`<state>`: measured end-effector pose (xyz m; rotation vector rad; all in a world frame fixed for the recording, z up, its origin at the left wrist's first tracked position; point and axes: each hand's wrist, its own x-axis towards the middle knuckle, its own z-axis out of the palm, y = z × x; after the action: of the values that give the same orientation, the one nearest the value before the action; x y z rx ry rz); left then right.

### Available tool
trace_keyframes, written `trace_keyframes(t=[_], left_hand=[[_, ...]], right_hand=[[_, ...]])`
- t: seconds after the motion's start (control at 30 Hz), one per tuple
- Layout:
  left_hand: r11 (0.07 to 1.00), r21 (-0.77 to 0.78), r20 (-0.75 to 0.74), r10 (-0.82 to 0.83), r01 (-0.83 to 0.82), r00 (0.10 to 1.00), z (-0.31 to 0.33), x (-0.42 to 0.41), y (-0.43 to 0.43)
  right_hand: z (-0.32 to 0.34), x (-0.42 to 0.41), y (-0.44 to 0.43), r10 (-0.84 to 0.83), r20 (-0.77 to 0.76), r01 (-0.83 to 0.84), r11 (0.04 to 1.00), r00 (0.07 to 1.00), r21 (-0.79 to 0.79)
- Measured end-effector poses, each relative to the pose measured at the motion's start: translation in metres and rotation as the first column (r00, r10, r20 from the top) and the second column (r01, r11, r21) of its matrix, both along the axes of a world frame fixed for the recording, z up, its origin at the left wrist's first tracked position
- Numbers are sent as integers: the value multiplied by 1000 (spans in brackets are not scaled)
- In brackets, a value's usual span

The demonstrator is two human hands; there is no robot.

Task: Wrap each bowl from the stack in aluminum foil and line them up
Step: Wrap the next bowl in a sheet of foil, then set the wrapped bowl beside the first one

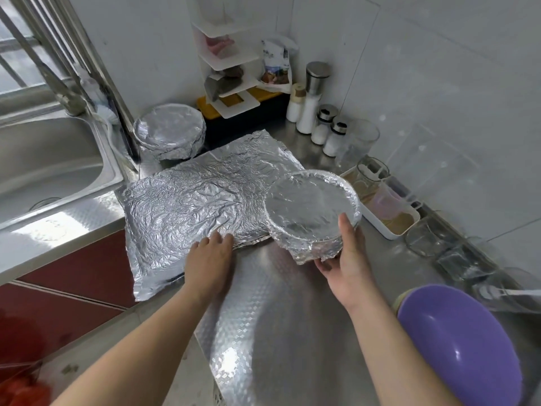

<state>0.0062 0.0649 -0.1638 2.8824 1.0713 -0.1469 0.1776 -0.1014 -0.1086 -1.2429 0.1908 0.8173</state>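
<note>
Head view. Gripping a foil-wrapped bowl [310, 209] with the right hand [348, 259]: thumb laid over the near right rim, fingers curled under the crumpled foil skirt at the near edge. Held tilted, smooth foil top facing up and toward the camera, at the right end of the foil sheet [190, 200] and overlapping its near right corner. Cannot tell whether resting on the sheet or lifted clear of it.

Pressing on the near edge of that sheet with the left hand [209, 259], palm down, fingers straight and slightly spread, clasping nothing. Sheet spread crinkled across the steel counter [278, 303], near left corner hanging past the counter edge in front of the red cabinet front [73, 273].

Beyond the far left corner of the sheet, a second wrapped bowl [168, 130], upright on the counter just right of the sink [44, 159], well apart from the held one.

At the near right, an unwrapped purple bowl [456, 341], with a pale rim peeking out at its far left side.

Along the right wall, glass cups [424, 238] and a white tray [386, 227], the tray just right of the held bowl. In the far corner, spice jars [322, 124] and a white rack [225, 68].
</note>
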Motion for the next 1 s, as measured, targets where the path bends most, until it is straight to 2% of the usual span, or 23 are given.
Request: trace_keyframes(t=[0.2,0.33,0.4,0.43,0.47,0.5,0.53,0.57,0.6,0.63,0.67,0.7,0.77,0.93,1.0], left_hand=[[998,-58,-35,-37,35,999,25,-20,-34],[975,-216,-40,-69,59,997,32,-26,-68],[916,-401,-98,-72,27,993,41,-21,-66],[840,-541,-119,-41,-30,992,48,-17,-59],[727,-679,-95,42,-96,995,55,-11,-51],[586,-800,-10,203,-130,979,61,-4,-42],[443,-889,97,432,-117,897,69,4,-33],[308,-949,156,648,-70,745,75,12,-23],[182,-983,149,798,2,585,79,22,-13],[80,-994,109,875,80,472,81,34,-2],[10,-990,69,905,142,419,81,45,8],[-37,-982,41,913,183,406,80,56,19],[-57,-980,25,913,189,406,76,79,40],[37,-990,85,927,135,366,68,119,86],[47,-992,86,936,120,341,65,129,103]], right_hand=[[9,6,20,73,12,-73,997,997,-4],[11,16,34,57,-24,-58,998,998,-37],[12,17,39,82,-30,-83,996,996,-40],[11,16,41,96,-33,-97,995,995,-38],[10,15,42,109,-31,-110,993,994,-37],[7,15,44,123,-24,-123,992,992,-37],[5,14,45,136,-17,-136,990,991,-35],[2,14,46,146,-8,-146,989,989,-32],[0,15,48,152,1,-151,988,988,-29],[-2,18,53,158,13,-158,987,987,-28],[-4,21,59,168,20,-167,985,986,-32],[-4,24,65,177,22,-176,984,984,-37],[-4,33,81,195,20,-194,980,981,-53],[-5,64,130,254,51,-250,965,966,-77],[-5,76,150,274,49,-269,958,960,-97]])
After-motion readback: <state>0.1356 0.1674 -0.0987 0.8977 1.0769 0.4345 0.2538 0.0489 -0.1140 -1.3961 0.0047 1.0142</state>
